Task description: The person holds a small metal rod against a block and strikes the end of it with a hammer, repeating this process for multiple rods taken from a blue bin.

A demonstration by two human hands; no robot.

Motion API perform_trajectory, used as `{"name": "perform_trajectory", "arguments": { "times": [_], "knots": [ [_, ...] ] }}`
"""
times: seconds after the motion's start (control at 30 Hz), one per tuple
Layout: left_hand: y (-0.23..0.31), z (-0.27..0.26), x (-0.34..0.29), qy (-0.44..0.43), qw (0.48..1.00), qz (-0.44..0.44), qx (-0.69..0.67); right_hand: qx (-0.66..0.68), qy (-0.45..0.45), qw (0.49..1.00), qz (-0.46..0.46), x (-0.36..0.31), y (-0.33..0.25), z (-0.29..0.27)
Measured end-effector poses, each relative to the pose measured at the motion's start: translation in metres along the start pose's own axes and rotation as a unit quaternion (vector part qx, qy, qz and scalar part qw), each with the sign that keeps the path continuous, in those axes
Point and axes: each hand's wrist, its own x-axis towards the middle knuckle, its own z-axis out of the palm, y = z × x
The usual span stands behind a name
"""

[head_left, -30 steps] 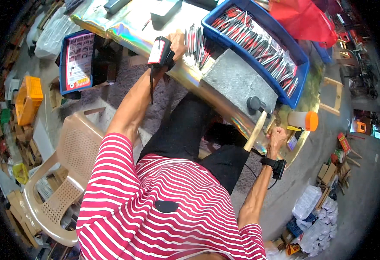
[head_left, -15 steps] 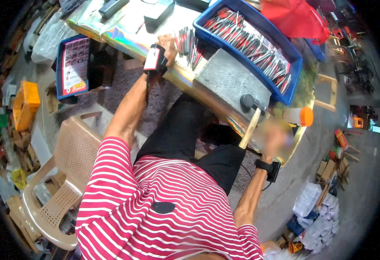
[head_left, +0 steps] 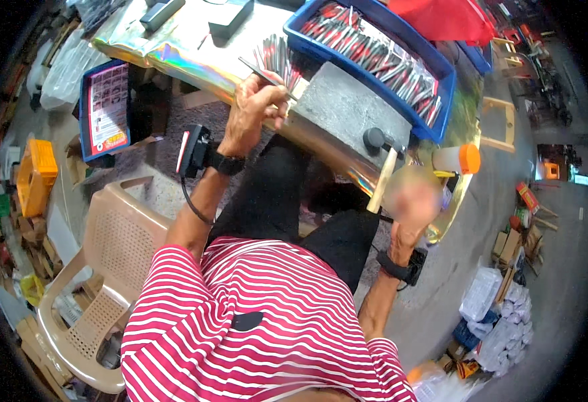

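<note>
My left hand (head_left: 250,110) is closed on a thin dark rod (head_left: 262,72), held aslant just off the left corner of a grey metal block (head_left: 351,104). Past it on the table, a bunch of similar slim pieces (head_left: 274,55) in black, red and silver lies loose. On the block's right end rests a hammer's round black head (head_left: 374,139); its pale wooden handle (head_left: 382,181) juts over the table's near edge. Beside that handle is my right hand (head_left: 411,214), with its fingers smeared by a blurred patch, so their grip is hidden.
A blue tray (head_left: 449,100) full of slim pieces stands behind the block. A clear jar with an orange lid (head_left: 468,159) sits at the table's right end. Dark boxes (head_left: 230,19) lie at the back left. A beige plastic chair (head_left: 123,228) is at my left, near a blue bin (head_left: 85,127).
My left hand has turned and drawn back from the loose bunch toward the block, now with the thin rod in it. My right hand stays by the hammer handle.
</note>
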Motion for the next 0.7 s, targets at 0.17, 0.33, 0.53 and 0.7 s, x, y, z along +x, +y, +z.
{"name": "perform_trajectory", "arguments": {
  "times": [0.17,0.33,0.53,0.7],
  "knots": [
    [-0.007,0.045,-0.03,-0.084,0.986,-0.066,-0.129,0.047,-0.086,0.994,0.039,-0.013,-0.019,0.034],
    [-0.019,0.067,-0.047,-0.161,0.961,-0.121,-0.19,-0.011,-0.123,0.992,0.031,-0.028,-0.025,0.047],
    [-0.027,0.083,-0.059,-0.179,0.924,-0.196,-0.273,0.096,-0.078,0.992,0.008,-0.036,-0.011,0.037],
    [-0.03,0.092,-0.067,-0.197,0.898,-0.228,-0.321,0.149,-0.076,0.986,-0.004,-0.039,-0.01,0.033]
  ]
}}
